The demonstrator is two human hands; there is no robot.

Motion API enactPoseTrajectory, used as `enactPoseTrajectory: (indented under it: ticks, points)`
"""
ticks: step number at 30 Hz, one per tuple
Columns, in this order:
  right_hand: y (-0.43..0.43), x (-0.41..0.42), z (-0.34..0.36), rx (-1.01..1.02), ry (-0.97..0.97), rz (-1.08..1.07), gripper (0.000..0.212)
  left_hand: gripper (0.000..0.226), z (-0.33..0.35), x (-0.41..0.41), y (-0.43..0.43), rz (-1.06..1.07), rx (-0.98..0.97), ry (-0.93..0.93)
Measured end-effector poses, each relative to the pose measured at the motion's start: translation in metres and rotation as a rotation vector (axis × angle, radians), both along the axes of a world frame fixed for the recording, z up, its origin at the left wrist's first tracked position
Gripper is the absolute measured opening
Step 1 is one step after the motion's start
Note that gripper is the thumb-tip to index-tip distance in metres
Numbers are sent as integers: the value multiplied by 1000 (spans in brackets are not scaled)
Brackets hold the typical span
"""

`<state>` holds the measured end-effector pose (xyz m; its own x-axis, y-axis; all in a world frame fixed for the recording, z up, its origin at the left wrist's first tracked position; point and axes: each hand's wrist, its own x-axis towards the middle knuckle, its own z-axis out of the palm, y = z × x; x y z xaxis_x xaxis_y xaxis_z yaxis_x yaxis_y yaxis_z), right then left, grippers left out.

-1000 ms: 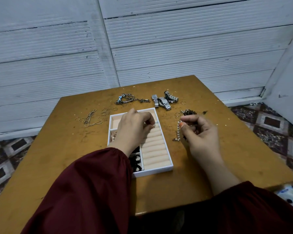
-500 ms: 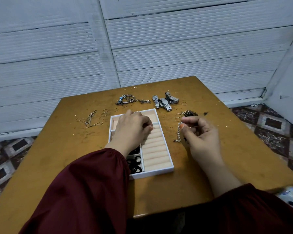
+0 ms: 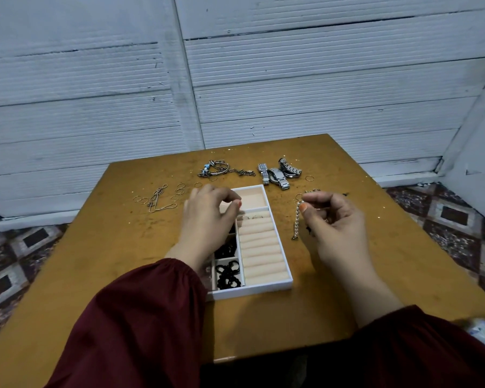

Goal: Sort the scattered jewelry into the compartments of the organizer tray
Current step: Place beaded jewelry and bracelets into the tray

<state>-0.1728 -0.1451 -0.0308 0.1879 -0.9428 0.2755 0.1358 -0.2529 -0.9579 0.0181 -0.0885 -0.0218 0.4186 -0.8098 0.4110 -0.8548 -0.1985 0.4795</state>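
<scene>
Jewelry (image 3: 275,175) scattered on brown table (image 3: 118,247); white panelled wall (image 3: 291,79) behind.

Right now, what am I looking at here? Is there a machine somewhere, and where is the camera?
No machine: a person is working with bare hands, and the single camera sits on their head, looking down. On the brown table lies a white organizer tray with padded ring rolls and small compartments, some holding black rings. The left hand hovers over the tray's far end, fingers curled. The right hand pinches a silver chain that dangles beside the tray. Still unsorted at the far edge: watches, a tangle of bracelets, thin loose rings and a necklace.
</scene>
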Motion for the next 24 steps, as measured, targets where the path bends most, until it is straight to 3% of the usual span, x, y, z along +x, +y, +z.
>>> enactPoseTrajectory:
  ticks: [6,17,24]
  points:
    - [7,6,18,-65,-10,8,15,13,-9,19,40,170,-118,94]
    - [30,36,55,-181,-35,103,16,47,-37,46,111,295,380,-67]
    - [52,62,65,-210,-63,181,17,54,-41,46,118,282,413,-77]
